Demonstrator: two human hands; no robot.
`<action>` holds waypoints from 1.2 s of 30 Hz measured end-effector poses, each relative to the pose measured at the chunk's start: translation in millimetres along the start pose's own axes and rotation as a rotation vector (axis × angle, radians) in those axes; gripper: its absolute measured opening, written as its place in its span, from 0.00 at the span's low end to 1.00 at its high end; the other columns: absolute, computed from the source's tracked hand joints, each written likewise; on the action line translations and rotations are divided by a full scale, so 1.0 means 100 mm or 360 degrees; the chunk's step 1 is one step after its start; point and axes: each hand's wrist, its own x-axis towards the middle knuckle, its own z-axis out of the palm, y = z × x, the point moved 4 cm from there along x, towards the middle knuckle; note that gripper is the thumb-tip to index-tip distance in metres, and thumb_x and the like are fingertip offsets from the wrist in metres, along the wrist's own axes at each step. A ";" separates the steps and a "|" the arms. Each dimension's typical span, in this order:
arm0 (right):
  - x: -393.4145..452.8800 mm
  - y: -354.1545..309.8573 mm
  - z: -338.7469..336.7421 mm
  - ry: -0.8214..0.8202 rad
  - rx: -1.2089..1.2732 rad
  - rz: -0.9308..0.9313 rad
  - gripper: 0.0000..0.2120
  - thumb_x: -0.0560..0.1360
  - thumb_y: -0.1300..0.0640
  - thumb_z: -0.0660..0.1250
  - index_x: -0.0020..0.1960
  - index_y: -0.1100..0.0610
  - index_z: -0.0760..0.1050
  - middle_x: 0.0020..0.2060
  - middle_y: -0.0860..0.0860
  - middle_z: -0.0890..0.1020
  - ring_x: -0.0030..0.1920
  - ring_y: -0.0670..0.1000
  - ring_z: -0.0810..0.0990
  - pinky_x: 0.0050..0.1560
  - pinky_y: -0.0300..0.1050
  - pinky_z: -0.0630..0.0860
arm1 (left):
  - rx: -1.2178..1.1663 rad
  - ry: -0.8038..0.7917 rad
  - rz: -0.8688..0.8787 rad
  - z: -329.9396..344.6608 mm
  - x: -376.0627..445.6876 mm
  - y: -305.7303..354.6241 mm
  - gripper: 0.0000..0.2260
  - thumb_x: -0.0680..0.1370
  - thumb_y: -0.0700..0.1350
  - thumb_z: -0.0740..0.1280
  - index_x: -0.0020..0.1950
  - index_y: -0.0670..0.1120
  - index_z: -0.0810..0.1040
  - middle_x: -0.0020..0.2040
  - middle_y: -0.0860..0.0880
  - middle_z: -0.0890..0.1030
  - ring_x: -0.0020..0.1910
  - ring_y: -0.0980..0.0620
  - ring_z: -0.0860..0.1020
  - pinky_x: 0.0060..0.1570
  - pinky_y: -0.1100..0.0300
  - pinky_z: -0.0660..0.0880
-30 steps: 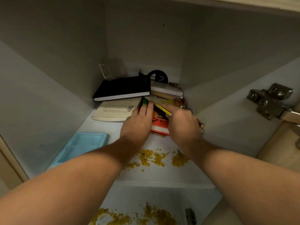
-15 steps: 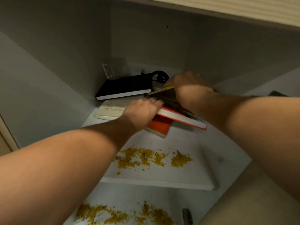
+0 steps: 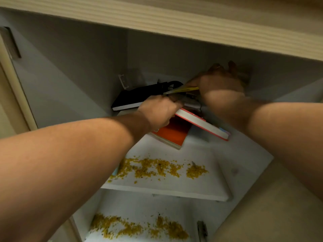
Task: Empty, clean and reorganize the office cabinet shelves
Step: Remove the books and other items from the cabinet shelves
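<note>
a: what's in the white office cabinet (image 3: 73,70), nearest first?

b: the lower white shelf (image 3: 139,206) carries a spread of yellow crumbs (image 3: 139,227). the white shelf above it (image 3: 201,179) has another patch of yellow crumbs (image 3: 157,167) near its front edge.

a: and behind that?

b: a flat orange book (image 3: 172,135) lies on that shelf, with a red-edged book with white pages (image 3: 202,124) tilted over it. the left hand (image 3: 160,110) curls its fingers around the raised end of the red-edged book.

a: the right hand (image 3: 220,84)?

b: it reaches deeper, over the pile, beside a thin yellow strip (image 3: 183,89); blur hides the fingers, so i cannot tell whether it holds anything.

a: farthest back?

b: a black notebook with white page edges (image 3: 132,99) in the rear corner, a clear plastic piece (image 3: 130,79) behind it.
</note>
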 end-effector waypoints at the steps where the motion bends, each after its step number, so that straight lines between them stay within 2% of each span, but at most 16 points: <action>1: -0.04 0.00 -0.04 0.0001 0.0035 -0.0026 0.16 0.84 0.51 0.57 0.69 0.40 0.73 0.66 0.56 0.75 0.72 0.59 0.64 0.76 0.66 0.47 | 0.0029 -0.0011 0.0008 -0.05 -0.02 0.00 0.22 0.78 0.39 0.64 0.71 0.50 0.68 0.57 0.45 0.80 0.53 0.43 0.80 0.43 0.55 0.69; 4: -0.23 0.03 -0.18 -0.0028 0.0179 -0.0077 0.17 0.84 0.51 0.56 0.70 0.39 0.72 0.64 0.57 0.75 0.67 0.61 0.70 0.73 0.59 0.61 | 0.0079 -0.0041 0.0060 -0.17 -0.10 0.02 0.22 0.78 0.40 0.65 0.71 0.50 0.68 0.58 0.47 0.79 0.54 0.44 0.80 0.42 0.55 0.69; 6: -0.37 0.05 -0.28 -0.0015 0.0232 -0.0074 0.18 0.83 0.53 0.57 0.71 0.45 0.72 0.63 0.58 0.77 0.63 0.62 0.75 0.63 0.54 0.71 | 0.0146 -0.0075 0.0102 -0.25 -0.17 0.04 0.21 0.77 0.41 0.66 0.69 0.50 0.68 0.59 0.48 0.78 0.54 0.44 0.80 0.39 0.55 0.67; 8: -0.48 0.07 -0.36 -0.0025 0.0257 -0.0090 0.18 0.81 0.54 0.59 0.71 0.48 0.72 0.62 0.58 0.78 0.61 0.62 0.77 0.58 0.52 0.74 | 0.0178 -0.0075 0.0121 -0.32 -0.22 0.05 0.21 0.77 0.42 0.66 0.69 0.50 0.68 0.60 0.48 0.77 0.54 0.44 0.80 0.38 0.55 0.66; 10: -0.56 0.07 -0.42 -0.0069 0.0346 -0.0153 0.20 0.80 0.54 0.61 0.72 0.46 0.71 0.62 0.57 0.79 0.59 0.61 0.78 0.59 0.51 0.76 | 0.0167 -0.0057 0.0135 -0.36 -0.26 0.05 0.21 0.76 0.42 0.66 0.69 0.50 0.67 0.62 0.48 0.77 0.55 0.44 0.80 0.39 0.54 0.70; 14: -0.67 0.11 -0.52 -0.0076 0.0517 -0.0163 0.23 0.80 0.55 0.62 0.72 0.38 0.68 0.63 0.54 0.79 0.60 0.59 0.78 0.59 0.52 0.77 | 0.0157 -0.0015 0.0169 -0.38 -0.40 0.04 0.23 0.75 0.44 0.69 0.69 0.50 0.69 0.63 0.48 0.76 0.58 0.45 0.78 0.45 0.51 0.76; 15: -0.69 0.13 -0.53 -0.0081 0.0545 -0.0140 0.24 0.80 0.55 0.62 0.72 0.36 0.67 0.64 0.53 0.79 0.61 0.59 0.78 0.58 0.51 0.78 | 0.0137 0.0042 0.0206 -0.40 -0.44 0.04 0.23 0.73 0.44 0.72 0.67 0.49 0.71 0.61 0.47 0.77 0.56 0.44 0.79 0.43 0.51 0.77; 18: -0.69 0.18 -0.56 -0.0075 0.0550 -0.0049 0.28 0.80 0.58 0.62 0.72 0.31 0.65 0.63 0.53 0.79 0.60 0.59 0.79 0.57 0.50 0.77 | 0.0172 0.0182 0.0356 -0.46 -0.54 0.02 0.23 0.63 0.40 0.78 0.56 0.47 0.79 0.48 0.47 0.81 0.44 0.45 0.82 0.29 0.55 0.75; 20: -0.70 0.22 -0.55 -0.0074 0.0549 0.0026 0.29 0.81 0.60 0.63 0.72 0.31 0.64 0.63 0.54 0.79 0.60 0.59 0.79 0.58 0.50 0.76 | 0.0212 0.0233 0.0382 -0.54 -0.57 -0.03 0.22 0.61 0.37 0.77 0.53 0.46 0.81 0.45 0.47 0.81 0.41 0.45 0.82 0.25 0.56 0.75; 24: -0.74 0.26 -0.53 -0.0119 0.0635 0.0104 0.33 0.79 0.64 0.61 0.72 0.30 0.64 0.65 0.53 0.78 0.61 0.59 0.77 0.59 0.49 0.77 | 0.0185 0.0219 0.0299 -0.67 -0.62 -0.11 0.19 0.63 0.36 0.75 0.54 0.43 0.80 0.46 0.44 0.82 0.40 0.41 0.82 0.28 0.51 0.77; 26: -0.79 0.27 -0.53 -0.0147 0.0684 0.0104 0.34 0.79 0.63 0.60 0.71 0.28 0.63 0.66 0.52 0.77 0.62 0.59 0.77 0.59 0.49 0.77 | 0.0159 0.0184 0.0199 -0.76 -0.68 -0.13 0.19 0.69 0.37 0.72 0.59 0.44 0.78 0.51 0.43 0.81 0.47 0.40 0.82 0.34 0.49 0.78; 28: -0.89 0.26 -0.58 -0.0093 0.0683 0.0033 0.35 0.77 0.65 0.62 0.71 0.29 0.64 0.67 0.50 0.77 0.62 0.58 0.77 0.60 0.50 0.77 | 0.0168 0.0143 0.0103 -0.83 -0.76 -0.15 0.19 0.74 0.38 0.68 0.64 0.46 0.75 0.58 0.45 0.79 0.55 0.42 0.80 0.40 0.51 0.77; 29: -0.96 0.25 -0.62 -0.0032 0.0684 -0.0011 0.37 0.76 0.66 0.62 0.71 0.30 0.64 0.67 0.48 0.77 0.62 0.58 0.78 0.59 0.50 0.78 | 0.0161 0.0168 0.0108 -0.93 -0.83 -0.14 0.19 0.73 0.38 0.69 0.63 0.47 0.75 0.57 0.46 0.80 0.54 0.43 0.80 0.39 0.52 0.76; 32: -1.21 0.24 -0.80 0.0091 0.0625 -0.0076 0.35 0.76 0.67 0.61 0.72 0.32 0.66 0.66 0.47 0.78 0.61 0.58 0.78 0.54 0.50 0.78 | 0.0191 0.0212 0.0194 -1.23 -1.02 -0.06 0.18 0.63 0.37 0.77 0.52 0.45 0.79 0.44 0.46 0.82 0.39 0.44 0.82 0.25 0.56 0.72; 36: -1.59 0.24 -1.19 0.0264 0.0714 -0.0230 0.33 0.74 0.70 0.62 0.70 0.40 0.74 0.65 0.44 0.79 0.60 0.58 0.77 0.53 0.51 0.75 | 0.0057 0.0262 0.0222 -1.63 -1.34 0.02 0.18 0.66 0.38 0.76 0.53 0.47 0.78 0.43 0.49 0.80 0.37 0.46 0.80 0.23 0.57 0.70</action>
